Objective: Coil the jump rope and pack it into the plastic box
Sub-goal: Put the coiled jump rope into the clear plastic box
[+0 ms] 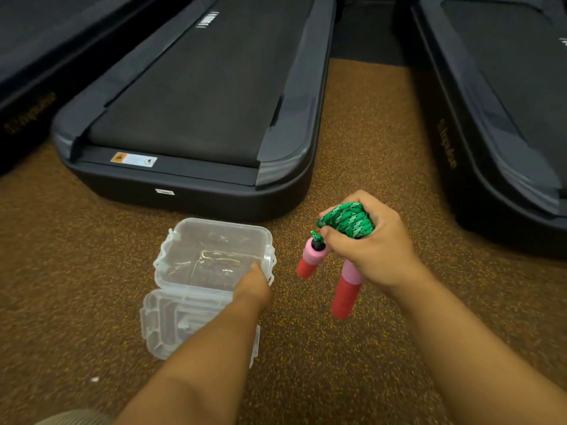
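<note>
A clear plastic box (196,240) stands open on the speckled brown floor, with nothing visible inside it. Its hinged lid (171,326) lies flat toward me. My left hand (253,286) grips the box's near right wall. To the right of the box and above the floor, my right hand (371,240) is closed around the jump rope (348,220), a tight bundle of green cord. Its two pink-and-red handles (345,292) hang down below my fist.
A black treadmill deck (196,167) lies just beyond the box. Another treadmill (503,148) runs along the right, and a third one (27,96) is at the far left. Speckled brown rubber floor (352,133) fills the gap between them.
</note>
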{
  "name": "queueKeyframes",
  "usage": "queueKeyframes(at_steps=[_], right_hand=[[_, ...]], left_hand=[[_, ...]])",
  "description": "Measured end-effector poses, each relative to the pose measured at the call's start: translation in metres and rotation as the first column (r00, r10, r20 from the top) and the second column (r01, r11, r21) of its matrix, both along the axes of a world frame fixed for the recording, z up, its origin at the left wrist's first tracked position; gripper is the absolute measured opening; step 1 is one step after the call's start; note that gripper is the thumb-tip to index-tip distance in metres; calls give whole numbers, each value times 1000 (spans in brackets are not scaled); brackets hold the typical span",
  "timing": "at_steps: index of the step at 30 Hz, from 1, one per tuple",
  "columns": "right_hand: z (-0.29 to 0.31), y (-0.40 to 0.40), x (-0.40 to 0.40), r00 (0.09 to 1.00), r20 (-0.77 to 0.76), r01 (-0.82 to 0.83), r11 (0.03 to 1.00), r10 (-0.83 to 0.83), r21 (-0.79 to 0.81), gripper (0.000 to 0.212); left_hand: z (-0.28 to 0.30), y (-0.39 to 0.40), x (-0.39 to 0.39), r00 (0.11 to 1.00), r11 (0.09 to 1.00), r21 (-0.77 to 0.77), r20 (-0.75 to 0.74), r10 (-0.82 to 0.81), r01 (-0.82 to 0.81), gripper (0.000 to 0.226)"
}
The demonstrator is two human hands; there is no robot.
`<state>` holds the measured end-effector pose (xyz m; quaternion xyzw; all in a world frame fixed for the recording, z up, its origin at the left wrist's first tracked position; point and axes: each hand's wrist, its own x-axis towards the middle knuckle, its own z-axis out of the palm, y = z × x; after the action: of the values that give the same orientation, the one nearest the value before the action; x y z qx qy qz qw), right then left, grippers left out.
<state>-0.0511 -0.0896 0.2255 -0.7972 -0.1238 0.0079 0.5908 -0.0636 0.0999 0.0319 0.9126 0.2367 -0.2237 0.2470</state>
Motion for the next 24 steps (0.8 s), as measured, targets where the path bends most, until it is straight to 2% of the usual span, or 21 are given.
queueKeyframes(at_steps=[5, 12, 18, 24], right_hand=[[-7, 4, 5, 1000, -12, -1, 1000, 1, -22, 26], [-19, -4, 1, 999, -49, 14, 1000, -15, -12, 25], [-25, -23, -10, 993, -114, 48, 997, -41, 61, 27], [-22, -38, -20, 993, -100, 62, 996, -56, 59, 24]], left_hand=[[-9, 2, 2, 989, 982, 126, -79, -128, 137, 31], [-13, -7, -15, 938, 911, 225, -87, -336, 347, 29], [-15, -16, -44, 839, 806, 240, -89, -536, 540, 27], [-6, -15, -58, 662, 618, 278, -96, -744, 735, 33]])
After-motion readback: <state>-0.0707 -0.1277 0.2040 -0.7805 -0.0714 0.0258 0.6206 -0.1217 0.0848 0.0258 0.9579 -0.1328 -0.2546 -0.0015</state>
